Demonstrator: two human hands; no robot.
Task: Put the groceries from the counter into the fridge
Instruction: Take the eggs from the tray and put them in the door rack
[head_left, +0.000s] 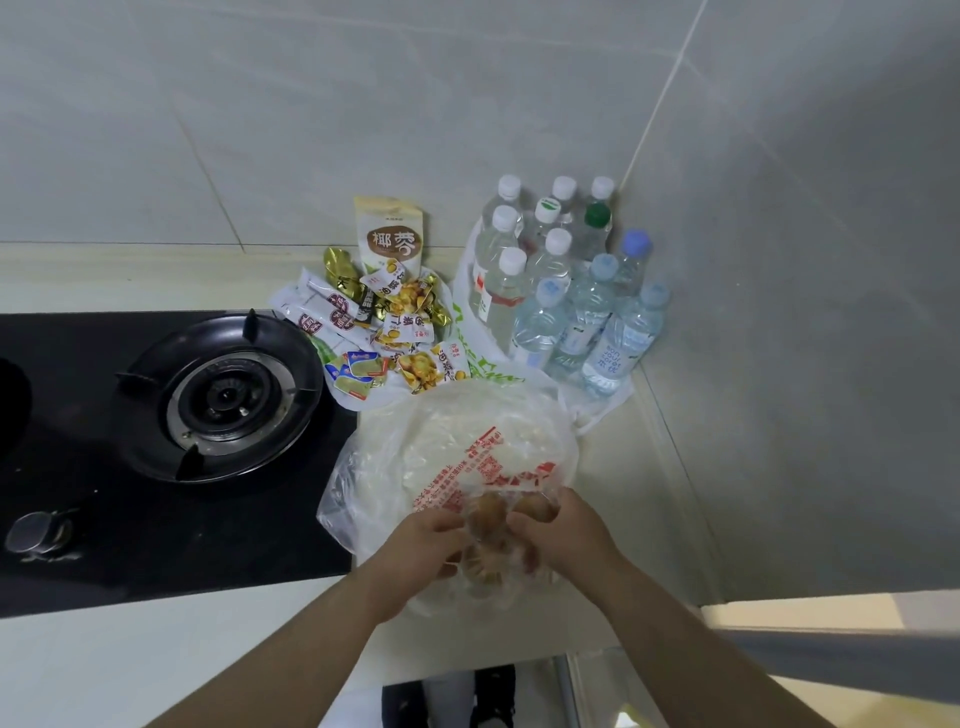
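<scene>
KITCHEN COUNTER: Both of a person's hands were clenched on the near end of a thin plastic bag (457, 447) lying on the counter (182, 670). The left hand (426, 543) and right hand (563, 530) bunched the film around brown lumps (488, 512) inside; what the lumps were could not be told.

Left of the grip lay a black hob (130, 545) with no flame at its burner (228, 397), and the bag's left side overlapped the hob's corner. Beyond the grip and slightly left, a heap of snacks (384, 322) touched the bag's far edge. A careless lift would likely have dragged packets along or scattered them onto the hob.

The film looked flimsy. Pulled two ways by two hands, it could have torn and let the lumps go. The counter's front edge ran just under the wrists, with floor below, so anything dropped there would probably have gone over.

Beyond and right of the grip, bottles (566, 291) stood packed into the corner, near the bag but apart from the hands; a swing that way might have toppled them. To the right the wall (779, 415) closed in, leaving free room mainly upward and back toward the person. The fridge could not be made out with certainty.
</scene>
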